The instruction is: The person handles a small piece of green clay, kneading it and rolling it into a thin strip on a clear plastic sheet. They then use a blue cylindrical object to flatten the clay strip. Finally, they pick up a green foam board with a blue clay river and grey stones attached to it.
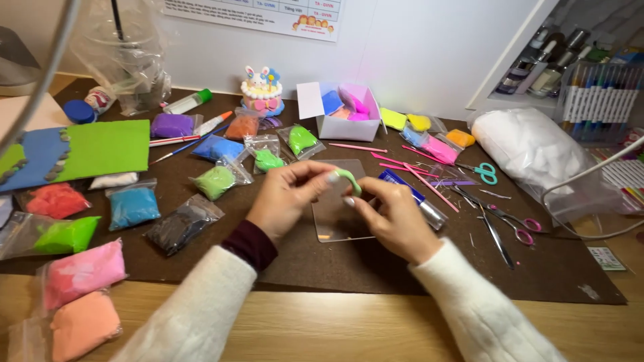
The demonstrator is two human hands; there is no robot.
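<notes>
Both of my hands meet over a clear acrylic sheet lying on the dark brown mat. My left hand and my right hand pinch a small curved strip of light green clay between their fingertips, holding it just above the sheet. White fuzzy sleeves cover both forearms, with a dark red cuff at my left wrist.
Several small bags of coloured clay lie across the mat's left half. A white box of clay, a small bunny cake figure, pink sticks, scissors and a glue tube lie behind and to the right. A green and blue clay board sits at left.
</notes>
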